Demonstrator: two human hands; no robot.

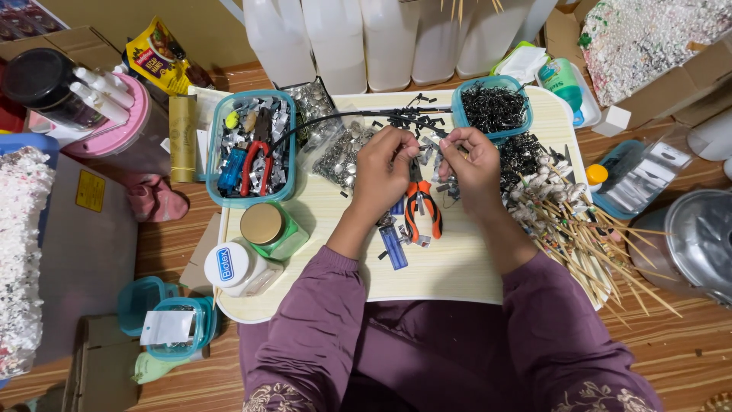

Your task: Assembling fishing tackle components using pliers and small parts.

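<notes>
Both hands meet at the middle of the pale counter (457, 267), the left hand (385, 164) and the right hand (473, 164) each pinched shut around a small dark piece that is too tiny to make out. Just near of them lie orange-handled pliers (422, 210). A teal tub of black bits (492, 107) sits just far of the right hand, a bundle of wooden skewers (587, 236) fans out right, and a teal tub of tools (252, 149) stands left.

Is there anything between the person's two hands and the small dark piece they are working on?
Nothing visible. The left hand and right hand both pinch the small dark piece directly, above the cream tray. The orange pliers lie below the hands, apart from them.
</notes>
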